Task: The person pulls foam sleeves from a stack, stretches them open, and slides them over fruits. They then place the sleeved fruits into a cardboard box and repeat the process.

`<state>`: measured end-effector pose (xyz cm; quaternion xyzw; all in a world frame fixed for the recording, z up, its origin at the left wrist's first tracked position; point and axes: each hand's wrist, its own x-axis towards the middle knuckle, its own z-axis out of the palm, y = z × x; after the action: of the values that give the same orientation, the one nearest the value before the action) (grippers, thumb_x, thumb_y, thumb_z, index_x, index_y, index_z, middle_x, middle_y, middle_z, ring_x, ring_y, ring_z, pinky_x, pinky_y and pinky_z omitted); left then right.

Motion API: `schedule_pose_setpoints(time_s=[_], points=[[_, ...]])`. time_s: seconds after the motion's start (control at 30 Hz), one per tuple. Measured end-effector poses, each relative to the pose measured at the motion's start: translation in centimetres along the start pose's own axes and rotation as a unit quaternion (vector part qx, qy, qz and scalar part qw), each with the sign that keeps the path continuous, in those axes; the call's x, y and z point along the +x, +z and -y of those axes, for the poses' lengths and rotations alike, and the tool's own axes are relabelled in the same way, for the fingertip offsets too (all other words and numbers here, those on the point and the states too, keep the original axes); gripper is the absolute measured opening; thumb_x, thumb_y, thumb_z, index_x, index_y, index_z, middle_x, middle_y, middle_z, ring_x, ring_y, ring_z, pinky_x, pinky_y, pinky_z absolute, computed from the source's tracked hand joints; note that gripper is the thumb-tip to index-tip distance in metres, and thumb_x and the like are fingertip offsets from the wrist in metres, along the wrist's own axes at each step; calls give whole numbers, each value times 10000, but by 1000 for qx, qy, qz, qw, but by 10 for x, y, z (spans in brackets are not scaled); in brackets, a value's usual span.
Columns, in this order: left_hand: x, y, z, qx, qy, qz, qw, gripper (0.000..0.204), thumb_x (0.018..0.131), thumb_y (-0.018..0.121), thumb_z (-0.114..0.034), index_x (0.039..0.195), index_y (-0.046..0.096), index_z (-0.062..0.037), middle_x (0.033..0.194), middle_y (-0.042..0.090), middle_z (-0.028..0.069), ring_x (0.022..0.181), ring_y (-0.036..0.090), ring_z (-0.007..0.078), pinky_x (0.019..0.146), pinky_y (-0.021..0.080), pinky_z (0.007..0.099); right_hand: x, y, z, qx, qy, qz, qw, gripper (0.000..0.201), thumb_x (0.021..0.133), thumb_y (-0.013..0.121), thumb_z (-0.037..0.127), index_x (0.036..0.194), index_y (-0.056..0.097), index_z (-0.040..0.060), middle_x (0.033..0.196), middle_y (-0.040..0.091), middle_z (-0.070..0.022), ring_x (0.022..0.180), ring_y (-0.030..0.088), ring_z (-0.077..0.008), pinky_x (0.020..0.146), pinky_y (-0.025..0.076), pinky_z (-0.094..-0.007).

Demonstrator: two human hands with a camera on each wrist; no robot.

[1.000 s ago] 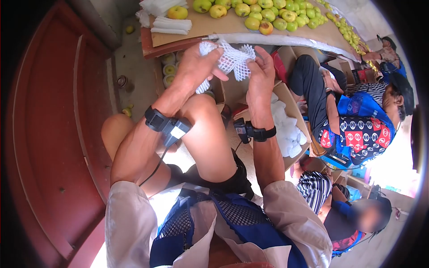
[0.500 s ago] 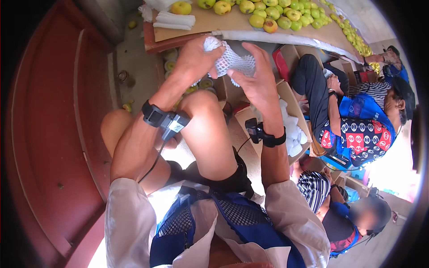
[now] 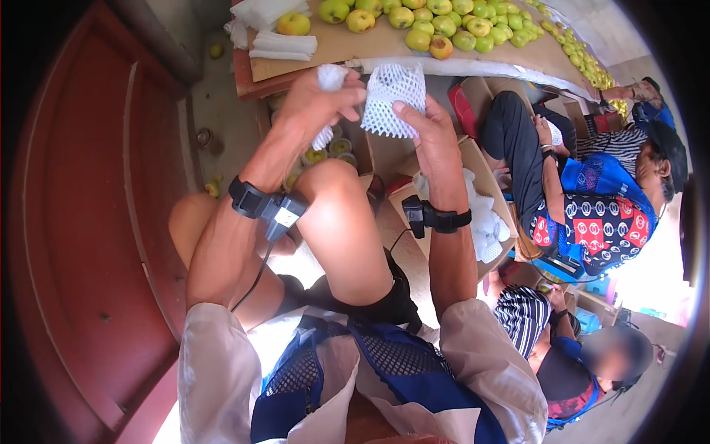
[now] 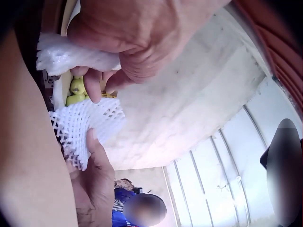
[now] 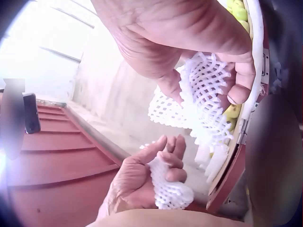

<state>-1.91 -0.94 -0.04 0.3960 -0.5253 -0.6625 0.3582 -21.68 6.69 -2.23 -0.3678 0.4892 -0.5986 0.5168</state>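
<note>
In the head view my left hand (image 3: 314, 107) grips a bunched white foam net sleeve (image 3: 332, 76), whose netted end hangs below the palm. My right hand (image 3: 436, 140) holds a second foam net sleeve (image 3: 396, 103), spread wide, with the thumb across its near face. From the right wrist view, this spread sleeve (image 5: 203, 94) appears flared, with fingers on its far side. A small gap separates the left fingertips from the spread sleeve. In the left wrist view the bunched sleeve (image 4: 61, 54) lies in the left palm.
Green-yellow apples (image 3: 473, 26) cover the table (image 3: 355, 48) ahead, beside stacked foam sleeves (image 3: 285, 44). Below it, wrapped apples (image 3: 340, 146) sit in a box. A carton of white foam sleeves (image 3: 481, 214) stands at right, near two seated people. A red door (image 3: 96, 222) is at left.
The spread sleeve, earlier stretched between both hands, is now in the right hand alone and open wider. The left hand has drawn left, still holding its bunched sleeve.
</note>
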Motion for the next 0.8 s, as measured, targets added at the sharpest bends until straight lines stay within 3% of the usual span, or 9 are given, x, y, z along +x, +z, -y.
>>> schedule_pose_setpoints(time_s=[0.13,0.27,0.43,0.53,0.63,0.73,0.8], points=[[-6,5,-7,16,20,66,998,282,853,811,-173,1068,694,-33,810,650,-3,655,534,65,559,392,231,2,6,5,21,20,46,999,368,904,746,111,1227,648,-35,1097,715,-69,958,666,-124,884,525,-291],[-3,5,-6,-4,-14,-23,1000,277,836,830,-144,1047,690,-33,782,629,-15,584,482,65,515,368,226,1,14,4,-51,2,39,998,388,911,750,134,1233,632,-48,1079,711,-67,953,658,-117,882,520,-281],[-1,7,5,32,23,-44,998,250,842,823,-119,1028,683,-25,771,640,-9,553,474,60,489,370,228,2,22,12,-18,2,19,1000,376,927,749,182,1205,624,-38,1036,710,-58,914,656,-119,837,527,-277],[-2,8,5,30,25,-28,999,235,854,817,-133,1016,683,-27,768,645,-10,546,478,61,486,374,227,12,28,-1,-68,-52,-61,994,311,919,752,186,1118,639,-25,993,717,-72,868,663,-132,786,542,-298],[-7,11,-5,25,18,-28,999,256,841,814,-155,996,682,2,771,663,12,550,519,79,491,422,246,7,44,6,-258,-125,-175,942,262,909,746,166,1046,636,-29,950,726,-102,830,662,-136,733,546,-322],[-4,10,-4,27,11,-40,999,250,847,800,-158,981,684,19,778,674,29,549,540,90,495,450,260,8,53,3,-273,-156,-190,930,238,883,736,133,1043,643,-16,925,706,-126,823,678,-199,754,538,-351],[-3,9,-1,18,9,-45,999,220,869,786,-157,981,689,6,776,667,20,551,531,84,497,437,252,11,54,-4,-334,-213,-187,899,229,873,723,119,1058,653,3,938,677,-135,835,674,-261,769,533,-379]])
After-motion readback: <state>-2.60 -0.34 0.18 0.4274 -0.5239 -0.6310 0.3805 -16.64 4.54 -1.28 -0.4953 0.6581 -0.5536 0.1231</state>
